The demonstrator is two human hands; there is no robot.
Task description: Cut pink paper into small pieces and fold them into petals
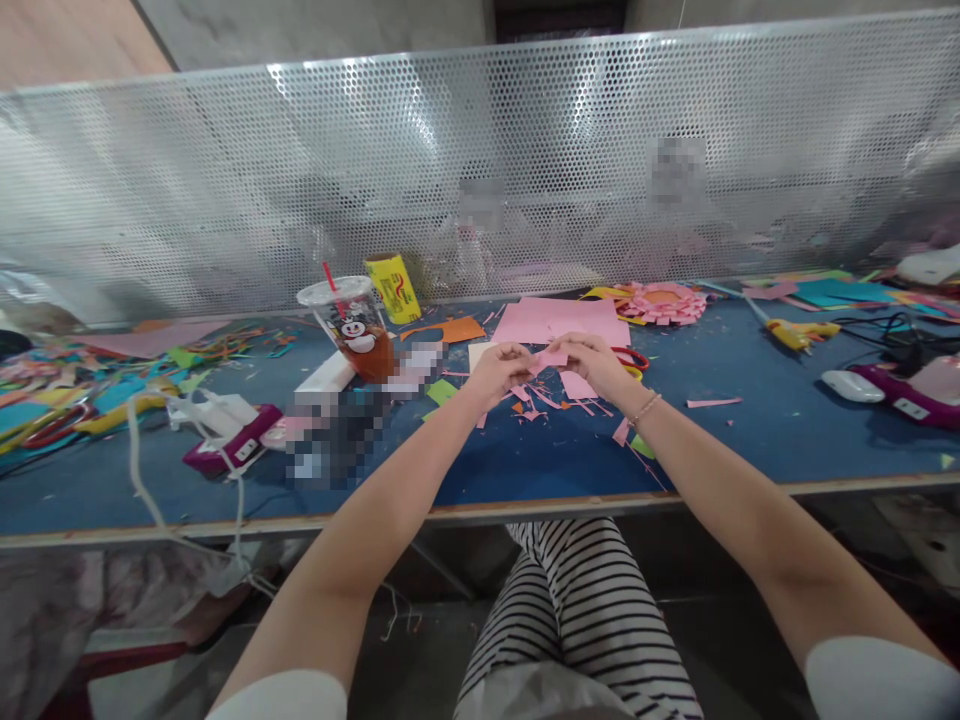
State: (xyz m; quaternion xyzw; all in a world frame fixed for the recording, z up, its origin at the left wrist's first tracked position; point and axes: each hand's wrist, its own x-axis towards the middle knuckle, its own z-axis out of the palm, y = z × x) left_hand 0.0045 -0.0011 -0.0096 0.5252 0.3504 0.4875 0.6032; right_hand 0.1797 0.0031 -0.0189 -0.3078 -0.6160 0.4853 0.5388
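Observation:
Between my two hands a small strip of pink paper is held just above the blue table. My left hand pinches its left end, and my right hand pinches the other end. Behind them lies a larger pink paper sheet. Red-handled scissors lie partly hidden behind my right hand. Under and in front of my hands are several pink paper scraps, with green scraps to the left. A pink fringed paper flower rests farther back on the right.
A plastic cup of brown drink with a red straw stands left, near a yellow box. Purple power strips with cords sit at both sides. A yellow glue gun lies right. A perforated metal screen rises behind the table.

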